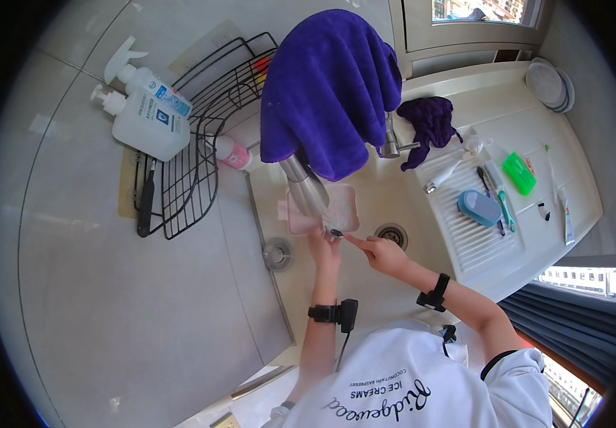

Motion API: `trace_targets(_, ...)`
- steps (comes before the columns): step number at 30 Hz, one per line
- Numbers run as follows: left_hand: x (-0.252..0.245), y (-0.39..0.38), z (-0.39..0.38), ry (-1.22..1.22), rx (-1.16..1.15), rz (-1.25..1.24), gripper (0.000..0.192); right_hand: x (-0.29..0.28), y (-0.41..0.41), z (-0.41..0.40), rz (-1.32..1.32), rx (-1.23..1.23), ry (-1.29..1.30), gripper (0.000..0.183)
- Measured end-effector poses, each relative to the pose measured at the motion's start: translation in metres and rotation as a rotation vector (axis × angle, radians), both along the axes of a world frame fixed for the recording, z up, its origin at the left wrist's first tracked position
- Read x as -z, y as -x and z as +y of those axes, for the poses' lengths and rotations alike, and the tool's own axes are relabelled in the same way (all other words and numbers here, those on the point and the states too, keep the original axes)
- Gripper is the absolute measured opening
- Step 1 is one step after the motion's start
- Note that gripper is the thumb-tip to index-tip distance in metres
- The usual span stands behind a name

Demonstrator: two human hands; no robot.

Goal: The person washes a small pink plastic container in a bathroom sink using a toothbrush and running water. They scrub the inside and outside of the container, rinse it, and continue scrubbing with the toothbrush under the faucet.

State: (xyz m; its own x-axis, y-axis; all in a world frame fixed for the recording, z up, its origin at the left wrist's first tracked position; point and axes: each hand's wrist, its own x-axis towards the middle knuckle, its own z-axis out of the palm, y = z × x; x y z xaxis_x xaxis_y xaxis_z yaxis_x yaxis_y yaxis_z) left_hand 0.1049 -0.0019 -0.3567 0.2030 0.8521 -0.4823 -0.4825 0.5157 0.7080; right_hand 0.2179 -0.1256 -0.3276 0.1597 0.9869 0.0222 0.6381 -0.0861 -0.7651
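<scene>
At the sink (361,289), my left hand (325,247) is below the metal faucet spout (308,195), in running water. A small dark object (336,233) shows at its fingertips; its kind is unclear, and my left hand seems to hold it. My right hand (385,254) comes from the right, index finger stretched to the dark object and the other fingers curled. A pale pink plastic tray (356,211) lies in the basin beyond my left hand, partly hidden by the spout. A purple towel (329,85) covers the upper part above the spout.
A black wire rack (195,176) holds a pump bottle (150,125) and spray bottle (137,80) at left. On the ribbed drainboard (463,235) at right lie a blue oval case (479,207), brushes and a green box (520,174). A drain (392,235) sits beside my right hand.
</scene>
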Motion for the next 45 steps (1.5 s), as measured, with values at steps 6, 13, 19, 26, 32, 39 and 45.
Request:
trace_targets(6,0.014,0.002,-0.003,-0.101,0.026,0.005,0.035,0.007,-0.014,-0.001,0.040,-0.046,0.008,0.057)
trace_targets(13,0.025,0.010,0.003,-0.031,0.097,-0.042,0.028,0.012,0.004,0.026,0.205,0.002,-0.134,0.056)
trace_targets(19,0.031,0.041,0.010,-0.057,0.082,0.044,0.023,0.002,-0.031,0.005,0.042,-0.146,0.107,0.052)
trace_targets(26,0.028,0.034,0.005,-0.086,0.195,0.011,0.039,0.016,-0.028,0.001,0.016,-0.171,0.031,0.050)
trace_targets(32,-0.003,0.022,-0.003,-0.196,0.114,0.200,0.034,0.009,-0.040,0.000,0.021,-0.176,0.048,0.052)
trace_targets(39,-0.005,0.031,0.001,-0.363,0.225,0.387,0.034,0.029,-0.056,0.023,-0.075,-0.167,0.098,0.056)
trace_targets(45,-0.014,0.034,0.004,-0.435,0.182,0.483,0.031,0.022,-0.052,0.031,-0.010,0.007,0.126,0.055)
